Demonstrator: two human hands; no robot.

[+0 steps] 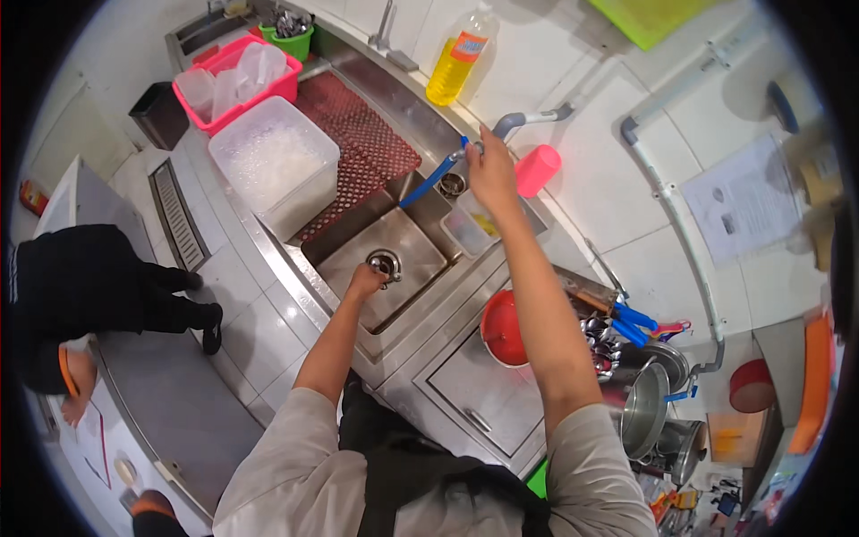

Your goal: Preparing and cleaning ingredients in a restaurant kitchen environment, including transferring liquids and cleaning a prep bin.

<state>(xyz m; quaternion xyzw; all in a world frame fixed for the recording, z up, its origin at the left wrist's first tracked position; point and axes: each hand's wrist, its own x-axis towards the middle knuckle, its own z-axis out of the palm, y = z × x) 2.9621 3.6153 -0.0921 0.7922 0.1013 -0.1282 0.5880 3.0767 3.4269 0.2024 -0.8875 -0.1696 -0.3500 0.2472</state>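
Note:
Down in the stainless steel sink (416,258), my left hand (368,280) is closed around some metal spoons (388,268), their rounded ends showing over the drain. My right hand (492,164) is raised at the wall tap (475,149), its fingers on or beside the tap's handle. A blue hose (429,181) runs from the tap into the sink. Left of the basin stands a translucent plastic tub (275,158) of foamy water, beside a red perforated mat (356,141). A clear container (463,231) sits at the basin's right corner.
A pink basket (235,107) of plastic containers stands at the upper left. A yellow liquid bottle (456,60) and a pink cup (538,169) are along the wall. A red bowl (504,332), cutlery and a pot (641,409) are at right. A person (87,282) works at the left.

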